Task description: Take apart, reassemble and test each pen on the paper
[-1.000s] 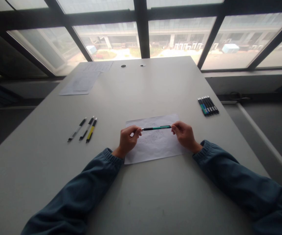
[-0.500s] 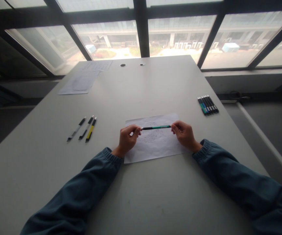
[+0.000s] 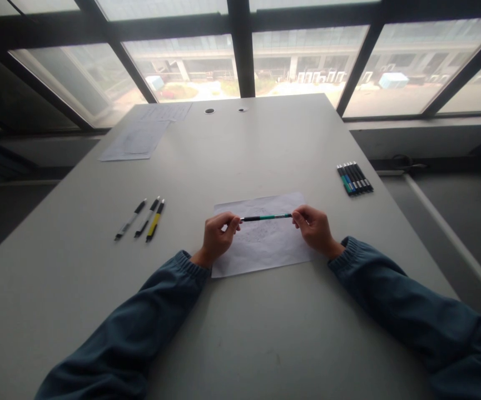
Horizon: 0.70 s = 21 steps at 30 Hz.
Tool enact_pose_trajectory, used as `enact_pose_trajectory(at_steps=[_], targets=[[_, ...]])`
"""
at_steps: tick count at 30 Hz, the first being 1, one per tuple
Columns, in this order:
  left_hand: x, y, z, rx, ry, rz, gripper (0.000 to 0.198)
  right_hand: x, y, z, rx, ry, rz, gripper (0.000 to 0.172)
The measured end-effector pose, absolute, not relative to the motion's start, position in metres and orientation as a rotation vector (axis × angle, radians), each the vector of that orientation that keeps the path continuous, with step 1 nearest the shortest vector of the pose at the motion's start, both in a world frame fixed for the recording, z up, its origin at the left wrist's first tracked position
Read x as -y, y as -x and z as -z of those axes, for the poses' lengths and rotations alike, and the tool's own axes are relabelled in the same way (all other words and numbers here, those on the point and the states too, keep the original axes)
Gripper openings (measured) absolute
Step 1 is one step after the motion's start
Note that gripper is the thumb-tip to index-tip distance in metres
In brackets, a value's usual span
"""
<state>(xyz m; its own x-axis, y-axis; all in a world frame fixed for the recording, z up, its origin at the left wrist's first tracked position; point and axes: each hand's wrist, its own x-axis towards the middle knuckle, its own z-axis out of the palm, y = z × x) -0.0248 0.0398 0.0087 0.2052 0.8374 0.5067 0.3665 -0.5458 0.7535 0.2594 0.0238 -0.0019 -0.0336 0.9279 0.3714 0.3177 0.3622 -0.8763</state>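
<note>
Green-and-black click pen [image 3: 265, 217] has rolled about its long axis since a second ago: its clip, then standing out along the upper edge, no longer shows there. Both hands hold much the same places as in that frame. Left hand [image 3: 219, 236] pinches the silver-tipped end between thumb and fingers; right hand [image 3: 313, 229] pinches the other end likewise, so the pen lies level between them, over a sheet of paper [image 3: 261, 255] with faint marks, too blurred to read. Stage, as judged from the layout: mid-handling, the pen fully in hand and not set down with any other. To the person's left, three pens already lie side by side on the surface [image 3: 244, 155]: clear-barrelled [image 3: 130, 220], black-and-pale [image 3: 147, 218], yellow [image 3: 155, 222]. To the right, a tight row of pens [image 3: 355, 179], green and blue ones at its near-side end, the rest dark; set too close for a sure count. Neither group is touched by a hand. Remaining at this point: the pen's release, as both grips are firm.
</note>
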Motion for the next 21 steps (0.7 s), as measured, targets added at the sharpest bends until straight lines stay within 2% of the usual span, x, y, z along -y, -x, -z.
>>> enact_pose_trajectory(at_steps=[21], targets=[[-0.0394, 0.0238, -0.0090, -1.124, -2.063, -1.331, 0.033, -0.0225, -0.2593, -0.0002, 1.608, 1.160, -0.667, 0.033]])
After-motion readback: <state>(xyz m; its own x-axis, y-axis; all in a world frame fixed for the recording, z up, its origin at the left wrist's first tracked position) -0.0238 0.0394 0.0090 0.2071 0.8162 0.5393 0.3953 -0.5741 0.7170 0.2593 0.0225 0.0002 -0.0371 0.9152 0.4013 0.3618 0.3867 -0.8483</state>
